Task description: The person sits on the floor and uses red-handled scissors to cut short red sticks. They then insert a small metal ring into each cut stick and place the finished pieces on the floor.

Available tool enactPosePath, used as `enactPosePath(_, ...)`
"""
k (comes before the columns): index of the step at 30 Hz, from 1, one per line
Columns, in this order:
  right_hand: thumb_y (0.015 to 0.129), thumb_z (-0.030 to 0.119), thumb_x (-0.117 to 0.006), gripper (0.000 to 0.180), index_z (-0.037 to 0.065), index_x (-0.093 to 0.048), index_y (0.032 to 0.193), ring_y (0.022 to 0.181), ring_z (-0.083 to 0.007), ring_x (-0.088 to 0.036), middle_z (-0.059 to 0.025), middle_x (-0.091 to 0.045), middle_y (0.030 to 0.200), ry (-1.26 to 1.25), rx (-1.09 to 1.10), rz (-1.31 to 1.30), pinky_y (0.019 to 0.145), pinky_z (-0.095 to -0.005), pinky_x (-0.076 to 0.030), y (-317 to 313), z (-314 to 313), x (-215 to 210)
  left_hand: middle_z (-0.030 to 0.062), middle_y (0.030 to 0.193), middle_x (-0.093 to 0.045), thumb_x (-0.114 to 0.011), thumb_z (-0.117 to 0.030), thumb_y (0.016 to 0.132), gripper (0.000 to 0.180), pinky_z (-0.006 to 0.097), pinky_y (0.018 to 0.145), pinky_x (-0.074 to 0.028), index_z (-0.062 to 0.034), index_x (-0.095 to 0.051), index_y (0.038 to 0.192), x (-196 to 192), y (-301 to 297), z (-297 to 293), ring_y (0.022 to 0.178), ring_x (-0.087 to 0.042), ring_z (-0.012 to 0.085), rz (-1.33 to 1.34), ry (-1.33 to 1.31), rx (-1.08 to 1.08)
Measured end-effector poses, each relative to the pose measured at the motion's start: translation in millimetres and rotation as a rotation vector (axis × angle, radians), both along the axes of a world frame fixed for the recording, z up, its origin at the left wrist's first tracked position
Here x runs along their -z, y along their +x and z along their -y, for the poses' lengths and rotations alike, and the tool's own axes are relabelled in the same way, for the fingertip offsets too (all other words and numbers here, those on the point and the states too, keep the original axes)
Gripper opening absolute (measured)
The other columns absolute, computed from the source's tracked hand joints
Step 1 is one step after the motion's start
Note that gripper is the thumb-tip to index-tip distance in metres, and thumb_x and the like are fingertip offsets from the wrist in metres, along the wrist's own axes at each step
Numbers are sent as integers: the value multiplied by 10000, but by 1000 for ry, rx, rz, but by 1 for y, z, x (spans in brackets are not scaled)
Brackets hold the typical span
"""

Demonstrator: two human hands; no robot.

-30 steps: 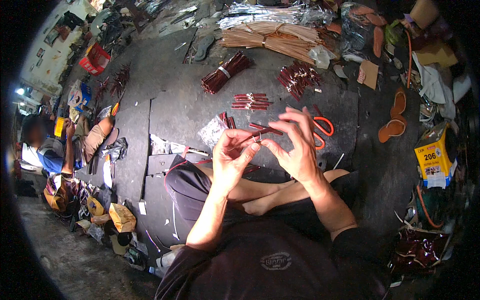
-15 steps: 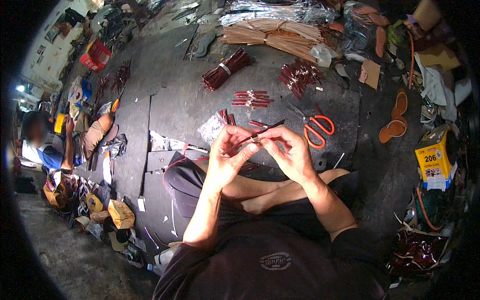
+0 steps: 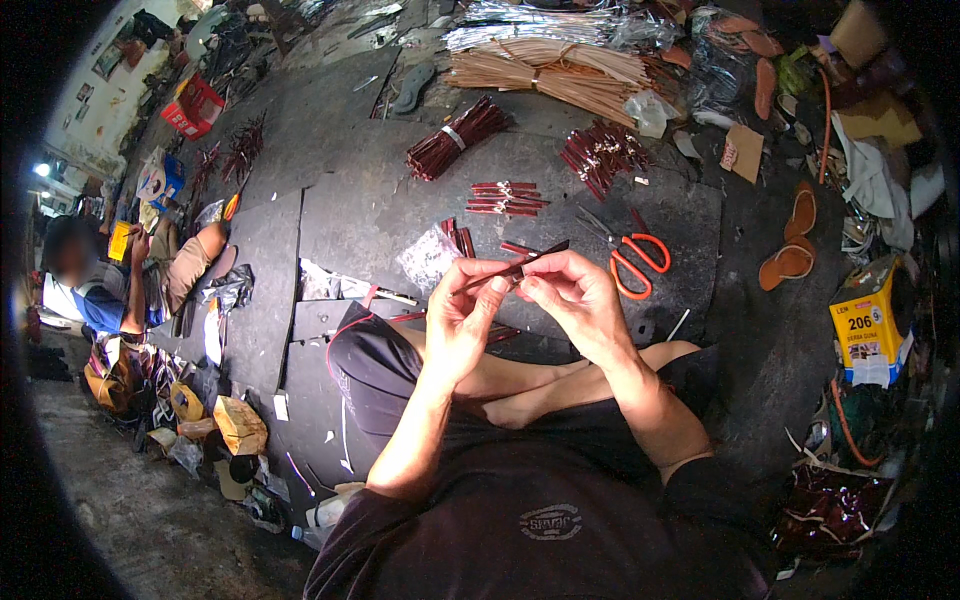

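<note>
Two bare hands meet at the center of the frame over a dark red strip, worked by a person seated cross-legged in a black shirt. The left hand [image 3: 462,315] pinches the dark red strip [image 3: 546,250] between thumb and fingers; the right hand [image 3: 590,305] grips it just beside, thumb and fingertips closed, the strip's dark end jutting above the knuckles. Exactly how the fingers meet on its underside cannot be told.

Just to the right of the hands, orange-handled scissors [image 3: 660,244] lie with blades parted. Left of center, near the left hand, sits a crumpled clear plastic bag [image 3: 426,257]. Above the hands, short red pieces [image 3: 503,199] lie in a row; beyond them rest a banded red bundle [image 3: 450,142] and, to its right, a loose red pile [image 3: 603,158].

Long tan strips [image 3: 545,72] stretch across the top of the frame. Brown sandals [image 3: 787,263] lie at right, near a yellow container [image 3: 866,322]. At far left, a seated co-worker [image 3: 105,297] holds up a small yellow object [image 3: 119,241].
</note>
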State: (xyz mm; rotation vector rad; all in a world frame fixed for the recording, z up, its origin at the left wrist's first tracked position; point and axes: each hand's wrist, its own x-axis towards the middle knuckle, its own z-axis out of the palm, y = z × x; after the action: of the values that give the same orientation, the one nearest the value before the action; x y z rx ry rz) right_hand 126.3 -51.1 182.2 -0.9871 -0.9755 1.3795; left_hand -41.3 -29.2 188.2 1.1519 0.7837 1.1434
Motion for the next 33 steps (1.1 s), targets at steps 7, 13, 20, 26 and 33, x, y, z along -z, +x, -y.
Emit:
enactPosePath(7, 901, -6, -661, 200, -25, -615, 1095, 974, -125, -641, -81, -657, 1044, 102, 95, 174, 903, -264, -516, -6, 1, 4, 92, 1151, -667, -614, -62, 957, 280, 259, 912, -488, 14, -603, 1226, -1, 3, 5, 1016, -625, 123, -104, -28, -63)
enactPosePath(13, 906, 3, -660, 200, -30, -617, 1098, 982, -131, -644, -85, -655, 1054, 120, 40, 158, 904, -264, -518, -2, 0, 3, 81, 1169, -663, -602, -51, 961, 274, 268, 938, -480, 3, -608, 1229, -6, -6, -4, 1047, -619, 129, -157, 33, 64)
enactPosePath(20, 910, 45, -674, 183, -38, -630, 1067, 977, -122, -641, -73, -673, 1040, 49, -50, 26, 863, -253, -531, 3, -3, 6, 79, 1140, -666, -607, -48, 956, 244, 286, 946, -488, 13, -607, 1192, -6, -13, -4, 1067, -618, 141, -170, 61, 104)
enactPosePath(26, 873, 129, -719, 237, 23, -633, 1066, 988, -242, -658, -112, -677, 993, 369, 213, 670, 873, -359, -507, 4, -5, -19, 78, 1113, -668, -671, -76, 920, 294, 287, 926, -493, 9, -618, 1197, -14, -13, 1, 1039, -623, 160, -158, -102, 84)
enactPosePath(33, 836, 137, -754, 255, 28, -634, 1033, 956, -263, -673, -110, -687, 989, 335, 14, 590, 845, -384, -514, 15, -4, -11, 80, 1019, -699, -702, -17, 879, 287, 254, 823, -519, 12, -649, 1160, -19, -12, -3, 896, -645, 111, -228, -66, 43)
